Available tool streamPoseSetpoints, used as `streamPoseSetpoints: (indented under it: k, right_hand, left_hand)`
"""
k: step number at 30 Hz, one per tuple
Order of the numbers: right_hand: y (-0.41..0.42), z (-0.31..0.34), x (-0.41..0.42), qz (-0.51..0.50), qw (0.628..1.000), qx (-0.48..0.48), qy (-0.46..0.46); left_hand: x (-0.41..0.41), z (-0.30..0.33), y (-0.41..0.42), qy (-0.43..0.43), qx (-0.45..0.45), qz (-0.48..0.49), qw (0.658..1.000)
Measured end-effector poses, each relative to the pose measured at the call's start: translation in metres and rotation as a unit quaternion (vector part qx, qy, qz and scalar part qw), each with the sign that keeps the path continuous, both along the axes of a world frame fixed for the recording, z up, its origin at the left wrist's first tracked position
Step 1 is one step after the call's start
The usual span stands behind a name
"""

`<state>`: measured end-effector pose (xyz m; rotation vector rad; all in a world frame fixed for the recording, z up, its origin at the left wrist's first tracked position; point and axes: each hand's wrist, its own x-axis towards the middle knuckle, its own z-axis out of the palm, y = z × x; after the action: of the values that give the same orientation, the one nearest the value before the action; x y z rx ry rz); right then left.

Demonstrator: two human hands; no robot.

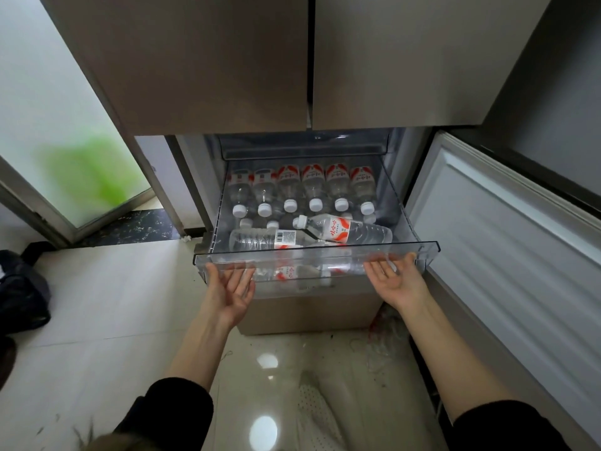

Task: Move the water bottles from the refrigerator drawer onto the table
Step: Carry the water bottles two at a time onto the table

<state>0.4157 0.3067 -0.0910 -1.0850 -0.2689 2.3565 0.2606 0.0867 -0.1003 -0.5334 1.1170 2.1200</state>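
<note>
A clear plastic refrigerator drawer point(419, 247) is pulled out below the closed upper doors. Several water bottles point(313, 190) with white caps and red-and-white labels lie in a row at its back. Two more bottles lie crosswise in front: one point(344, 230) on the right, one point(260, 239) on the left. My left hand point(231, 289) is palm up under the drawer's front left lip, fingers reaching up behind the lip. My right hand point(395, 278) is palm up under the front right lip in the same way. Neither hand holds a bottle.
An open refrigerator door point(507, 242) stands at the right of the drawer. A lower drawer front point(309, 315) sits beneath. Tiled floor point(113, 304) spreads to the left, with a dark bag point(22, 288) at the far left. A frosted glass door point(65, 141) is at the left.
</note>
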Motion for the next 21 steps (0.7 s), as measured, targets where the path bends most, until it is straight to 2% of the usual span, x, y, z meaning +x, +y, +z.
streamPoseSetpoints:
  k: [3,5,9,15,17,21]
  right_hand:
    - [0.003,0.0,0.006,0.025,0.999,0.029,-0.027]
    - [0.003,0.0,0.013,0.076,0.988,0.103,-0.083]
    - [-0.002,0.016,0.017,0.209,0.892,0.314,-0.248]
    - [0.002,0.06,-0.022,0.259,0.808,0.472,-0.241]
    - [0.013,0.062,-0.042,0.277,0.765,0.523,-0.254]
    - [0.049,0.041,-0.088,0.359,0.616,0.626,-0.315]
  left_hand:
    - [0.0,0.004,-0.007,0.014,-0.018,-0.037,0.999]
    - [0.001,0.006,-0.017,0.057,-0.077,-0.088,0.992]
    - [-0.001,0.016,-0.031,0.163,-0.199,-0.191,0.947]
    - [-0.017,0.055,0.003,0.326,-0.195,-0.272,0.884]
    - [-0.031,0.061,0.023,0.371,-0.227,-0.3,0.849]
    - [-0.068,0.05,0.066,0.453,-0.305,-0.371,0.751]
